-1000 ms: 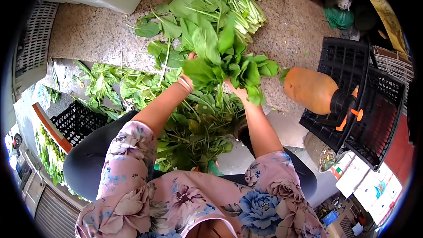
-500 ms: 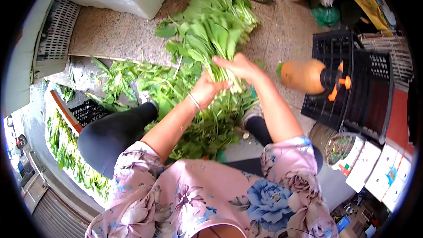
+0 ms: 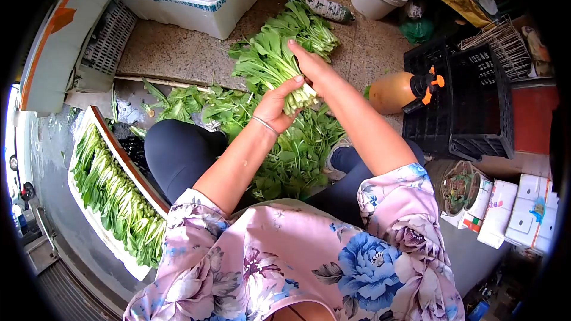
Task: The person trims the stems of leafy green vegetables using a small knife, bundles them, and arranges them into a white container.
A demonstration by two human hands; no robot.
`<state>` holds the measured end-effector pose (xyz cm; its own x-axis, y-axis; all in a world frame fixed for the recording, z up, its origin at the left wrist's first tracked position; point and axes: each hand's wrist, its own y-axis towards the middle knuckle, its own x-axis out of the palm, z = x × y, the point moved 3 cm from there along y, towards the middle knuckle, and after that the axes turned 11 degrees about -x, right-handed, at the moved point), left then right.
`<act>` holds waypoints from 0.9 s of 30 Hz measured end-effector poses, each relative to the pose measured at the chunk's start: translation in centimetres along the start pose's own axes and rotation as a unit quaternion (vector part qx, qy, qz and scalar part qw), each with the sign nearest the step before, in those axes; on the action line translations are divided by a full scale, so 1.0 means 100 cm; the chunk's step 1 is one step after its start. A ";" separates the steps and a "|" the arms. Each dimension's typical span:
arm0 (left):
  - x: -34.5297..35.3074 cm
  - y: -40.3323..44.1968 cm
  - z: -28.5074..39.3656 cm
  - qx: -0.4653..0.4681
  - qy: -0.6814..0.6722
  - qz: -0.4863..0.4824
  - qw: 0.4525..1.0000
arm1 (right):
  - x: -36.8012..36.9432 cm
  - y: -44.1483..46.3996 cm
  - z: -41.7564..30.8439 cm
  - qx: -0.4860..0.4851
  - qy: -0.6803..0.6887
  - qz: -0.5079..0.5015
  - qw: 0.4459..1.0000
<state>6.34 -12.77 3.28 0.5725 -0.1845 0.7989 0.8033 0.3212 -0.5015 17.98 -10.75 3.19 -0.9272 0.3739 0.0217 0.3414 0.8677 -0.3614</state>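
Observation:
A bunch of leafy greens is held between my two hands, its pale cut stems toward me and its leaves pointing up and to the left. My left hand wraps the stem end from the left, thumb over the stems. My right hand presses the bunch from the right, thumb along its top. Just beyond lies a pile of similar greens on the stone slab. Loose leaves are heaped below my hands, between my legs.
A white foam box with greens stands at the back left, and a tray packed with greens at the left. To the right are an orange spray bottle and black crates. A white bucket stands behind.
The greens were first spread leafy in my hands near the slab's edge; now they are gathered with stems toward me. My hands have closed around the stems, and the view has shifted left.

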 end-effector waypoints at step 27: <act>-0.004 -0.001 0.013 0.072 0.033 0.021 0.997 | 0.012 -0.060 -0.016 0.009 0.042 -0.250 0.967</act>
<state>5.82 -11.53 3.43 0.6178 -0.2267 0.7529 0.7496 0.4590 -0.4769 15.05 -14.96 6.86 -0.9598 -0.0655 0.2729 -0.1500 0.9415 -0.3018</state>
